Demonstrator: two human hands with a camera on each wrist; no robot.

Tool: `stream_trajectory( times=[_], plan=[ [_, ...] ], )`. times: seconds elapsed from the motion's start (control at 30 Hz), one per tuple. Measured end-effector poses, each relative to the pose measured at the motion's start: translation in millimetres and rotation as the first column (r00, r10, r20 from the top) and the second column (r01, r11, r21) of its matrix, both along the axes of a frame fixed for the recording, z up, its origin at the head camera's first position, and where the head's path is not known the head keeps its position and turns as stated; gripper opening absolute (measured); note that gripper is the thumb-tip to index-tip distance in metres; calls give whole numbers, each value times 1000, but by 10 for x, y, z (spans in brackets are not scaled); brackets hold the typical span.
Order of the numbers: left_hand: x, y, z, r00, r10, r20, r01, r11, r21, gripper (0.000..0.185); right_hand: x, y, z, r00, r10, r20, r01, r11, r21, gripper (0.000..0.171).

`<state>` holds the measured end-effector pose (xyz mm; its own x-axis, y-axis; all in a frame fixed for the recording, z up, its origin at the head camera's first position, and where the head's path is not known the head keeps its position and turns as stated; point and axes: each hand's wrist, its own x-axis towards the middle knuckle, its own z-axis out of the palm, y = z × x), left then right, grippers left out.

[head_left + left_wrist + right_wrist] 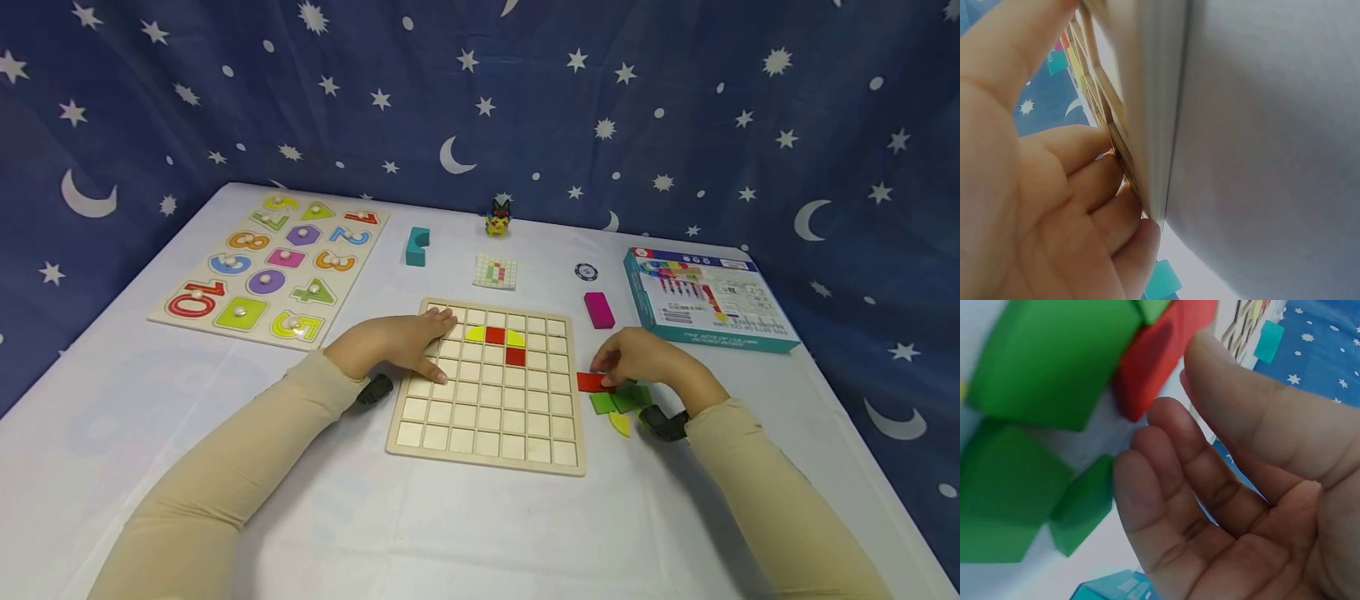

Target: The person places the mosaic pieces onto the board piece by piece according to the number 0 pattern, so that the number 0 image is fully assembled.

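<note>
Your right hand (645, 358) hovers over a red tile (591, 382) lying flat on the table just off the right edge of the wooden grid board (491, 433), about halfway down that edge. The fingers are curled and closing toward the tile; in the right wrist view the thumb and fingertips (1166, 431) sit right at its edge, but you cannot tell from these pictures whether they already pinch it. The tile looks roughly square with a slightly longer side running left to right, pointing at the board.

Green tiles (618, 402) and a yellow piece (620, 423) crowd against it on the near side (they touch or nearly touch). In my judgement that is the risk: a sloppy pinch could drag a green tile along, or flick the red one under your palm.

Your left hand (397, 343) lies flat on the board's far left corner, fingers spread and relaxed, steadying it. If that hand lifts, a nudge from the right could slide the board and shake the red and yellow pieces (495, 335) already seated near its far edge.
</note>
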<state>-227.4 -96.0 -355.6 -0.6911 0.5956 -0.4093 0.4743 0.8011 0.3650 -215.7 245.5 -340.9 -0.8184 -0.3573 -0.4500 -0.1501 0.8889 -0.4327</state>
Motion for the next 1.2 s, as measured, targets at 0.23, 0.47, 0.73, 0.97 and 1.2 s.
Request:
stream_trajectory(
  times=[0.23,0.47,0.73,0.97,1.2],
  plan=[
    [13,-6,17,1000,-1,-3,1,1000,6,97,26,16,-46,1000,1,-24,-1,1000,-11,20],
    [19,-9,19,1000,0,-5,0,1000,10,97,50,-2,-56,999,-10,-33,9,1000,-27,18],
    [16,-13,14,1000,-17,-10,17,1000,13,97,43,-12,-68,998,-36,-56,34,999,-36,15],
    [26,-18,24,999,-30,-13,31,999,25,97,39,-18,21,994,-50,-101,46,998,-40,10],
    [26,-14,25,1000,-19,-10,20,1000,12,97,25,-14,86,991,-10,-135,4,999,-41,6]
  ],
)
